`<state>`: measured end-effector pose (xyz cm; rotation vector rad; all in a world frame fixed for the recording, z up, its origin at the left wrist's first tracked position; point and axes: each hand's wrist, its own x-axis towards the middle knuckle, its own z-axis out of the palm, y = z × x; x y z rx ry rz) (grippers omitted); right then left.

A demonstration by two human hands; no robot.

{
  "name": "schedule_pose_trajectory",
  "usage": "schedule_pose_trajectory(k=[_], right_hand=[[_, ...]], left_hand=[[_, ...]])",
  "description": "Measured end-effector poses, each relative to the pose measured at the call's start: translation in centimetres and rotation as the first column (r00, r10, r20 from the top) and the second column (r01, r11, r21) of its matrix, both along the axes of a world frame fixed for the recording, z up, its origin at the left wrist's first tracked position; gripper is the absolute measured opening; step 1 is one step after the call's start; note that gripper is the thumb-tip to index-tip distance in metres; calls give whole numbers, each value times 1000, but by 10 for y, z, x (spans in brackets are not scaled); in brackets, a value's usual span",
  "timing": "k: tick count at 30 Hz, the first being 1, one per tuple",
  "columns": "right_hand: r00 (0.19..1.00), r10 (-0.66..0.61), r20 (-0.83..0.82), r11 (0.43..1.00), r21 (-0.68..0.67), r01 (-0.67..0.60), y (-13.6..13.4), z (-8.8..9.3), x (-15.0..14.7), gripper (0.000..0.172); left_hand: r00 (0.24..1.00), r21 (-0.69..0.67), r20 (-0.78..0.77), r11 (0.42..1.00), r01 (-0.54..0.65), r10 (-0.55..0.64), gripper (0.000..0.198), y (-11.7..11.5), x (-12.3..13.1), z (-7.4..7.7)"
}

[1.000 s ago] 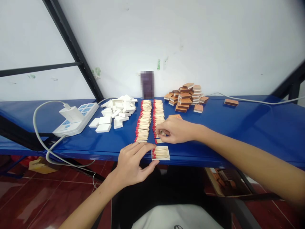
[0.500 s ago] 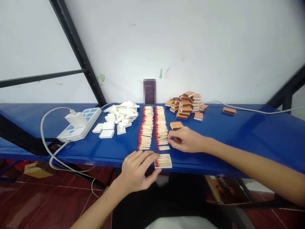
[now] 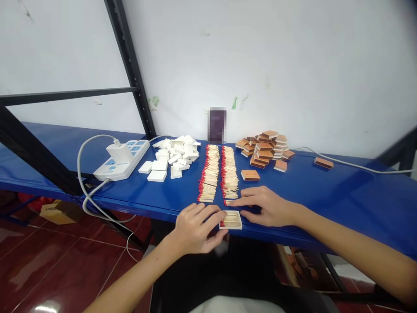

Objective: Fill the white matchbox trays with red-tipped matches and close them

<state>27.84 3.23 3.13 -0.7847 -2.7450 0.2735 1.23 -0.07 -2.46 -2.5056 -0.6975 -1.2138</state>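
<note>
My left hand (image 3: 197, 228) grips a small white matchbox tray (image 3: 240, 224) at the table's front edge, thumb on the near side and fingers on the left end. Inside the tray lie red-headed matches (image 3: 230, 220). My right hand (image 3: 270, 206) is just beyond and to the right, thumb and fingers apart. Its index fingertip touches the few matches at the near end of the right row of matches (image 3: 230, 174). A second row of matches (image 3: 209, 171) runs alongside on the left, heads also pointing left. One orange matchbox (image 3: 250, 175) lies beyond my right hand.
A heap of white trays (image 3: 177, 152) sits on the left of the blue table (image 3: 342, 195). Orange matchboxes (image 3: 264, 147) are piled at the back right, with a lone matchbox (image 3: 323, 163) farther right. A power strip (image 3: 120, 167) with a plugged charger and cables stands at the left.
My right hand has opened from a pinch and stretched its index finger onto the nearest matches. The left hand still holds the tray. The view has shifted left.
</note>
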Motion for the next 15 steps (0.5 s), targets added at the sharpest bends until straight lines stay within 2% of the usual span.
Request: schedule_pose_trajectory(k=[15], right_hand=[[1000,0,-14,1000,-12,-1,-2,0,0,38]], left_hand=[[1000,-51,-14,999,10,-11,28,0,-1,0]])
